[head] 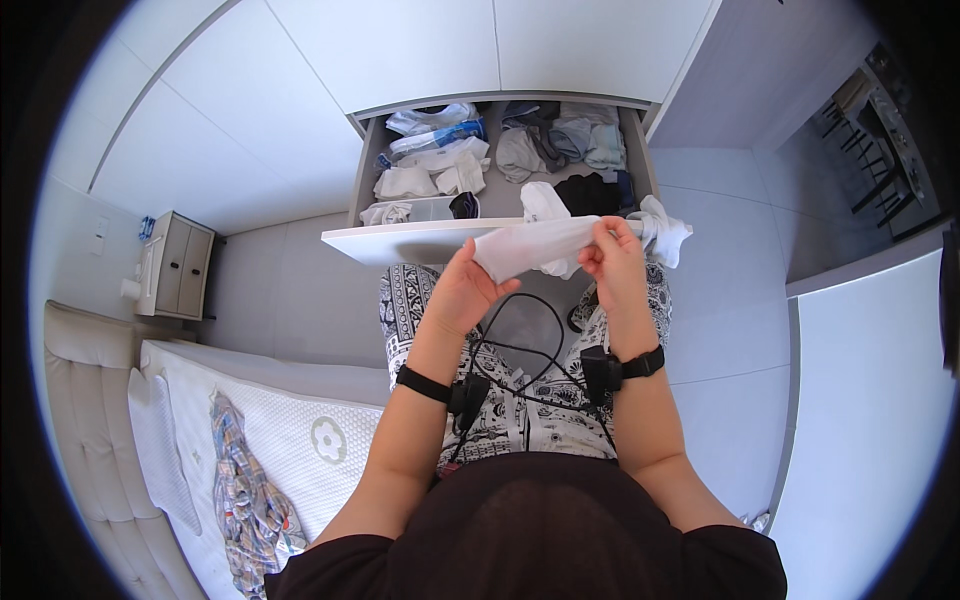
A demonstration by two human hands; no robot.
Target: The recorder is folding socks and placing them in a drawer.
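A white sock is stretched between my two hands in front of an open drawer. My left hand has its palm up, with one end of the sock against the fingers and thumb; the fingers are partly hidden under the fabric. My right hand pinches the other end between thumb and fingers. Behind the sock, a white cloth item hangs over the drawer front. Another white cloth item drapes over the drawer's right corner. Inside lie folded white socks, black cloth items and grey folded clothes.
A black cable loops between my wrists, above my lap. A bed with a crumpled plaid garment stands at the lower left, and a nightstand beyond it. A white surface is at the right.
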